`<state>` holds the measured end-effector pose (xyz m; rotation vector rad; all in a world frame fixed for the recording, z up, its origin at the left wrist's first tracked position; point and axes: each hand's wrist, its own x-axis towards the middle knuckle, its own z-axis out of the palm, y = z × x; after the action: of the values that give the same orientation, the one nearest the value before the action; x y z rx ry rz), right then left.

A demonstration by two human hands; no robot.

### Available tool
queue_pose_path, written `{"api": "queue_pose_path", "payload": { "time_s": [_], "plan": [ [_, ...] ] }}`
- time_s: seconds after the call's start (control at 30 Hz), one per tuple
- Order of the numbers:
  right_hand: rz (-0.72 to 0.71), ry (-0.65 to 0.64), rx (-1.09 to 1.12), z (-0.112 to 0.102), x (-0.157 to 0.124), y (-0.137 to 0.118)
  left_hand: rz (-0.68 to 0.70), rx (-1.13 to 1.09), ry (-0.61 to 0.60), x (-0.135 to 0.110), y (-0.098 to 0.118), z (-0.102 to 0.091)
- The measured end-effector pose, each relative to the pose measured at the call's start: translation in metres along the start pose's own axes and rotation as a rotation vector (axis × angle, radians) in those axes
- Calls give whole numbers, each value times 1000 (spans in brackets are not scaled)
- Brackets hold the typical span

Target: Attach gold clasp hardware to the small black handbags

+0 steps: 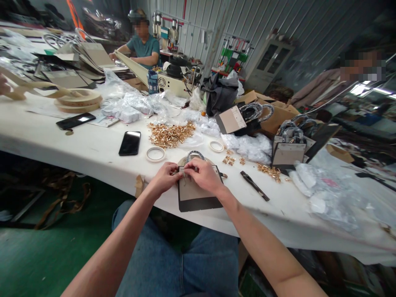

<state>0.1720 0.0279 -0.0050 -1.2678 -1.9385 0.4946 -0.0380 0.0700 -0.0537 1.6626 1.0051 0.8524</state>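
A bag panel, beige with a black border, lies at the table's front edge before me. A plastic-wrapped loop handle rises from its far side. My left hand is at the panel's upper left corner, thumb and fingers pinched together. Close beside it my right hand reaches over the top edge, its fingertips pinched and almost meeting the left ones. Whatever small piece is between the fingers is too small to make out. A dark flat tool rests to the right of the panel.
Gold metal pieces are heaped beyond my hands. Tape rolls and a phone lie to the left. Handled bag parts stand at right near plastic bags. A co-worker sits across the table; another person is at right.
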Motion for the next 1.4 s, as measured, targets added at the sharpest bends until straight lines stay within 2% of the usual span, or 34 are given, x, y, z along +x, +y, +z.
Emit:
{"api": "queue_pose_path", "payload": {
  "time_s": [0.13,0.27,0.33,0.4,0.47,0.57,0.9,1.1,1.23,1.3,1.4],
  "plan": [
    [-57,5,-40,4,-1,2,10,2,-6,1,-3,0],
    [-117,65,-111,-7,-9,1,13,11,-9,0,-1,-1],
    [-81,70,-173,-15,-17,-4,2,9,-8,-1,0,-1],
    [-4,8,-247,-20,-25,-11,-5,13,-2,-1,1,-1],
    [58,-73,-305,-20,-32,-18,-3,24,8,-1,1,-1],
    [83,-123,-335,-15,-36,-24,11,46,25,-2,0,0],
    [184,-184,-230,-16,-13,-23,16,42,-17,-2,6,-3],
    [373,-90,-93,-13,-20,-19,-17,3,6,-1,8,-2],
    [399,-58,-92,-16,-25,-20,-67,-48,-7,-1,8,-1],
    [374,-39,-74,-25,-26,-20,-83,-75,8,-1,9,0],
    [328,49,-1,-50,-28,-13,-129,-110,-2,-3,10,-2]
  ]
}}
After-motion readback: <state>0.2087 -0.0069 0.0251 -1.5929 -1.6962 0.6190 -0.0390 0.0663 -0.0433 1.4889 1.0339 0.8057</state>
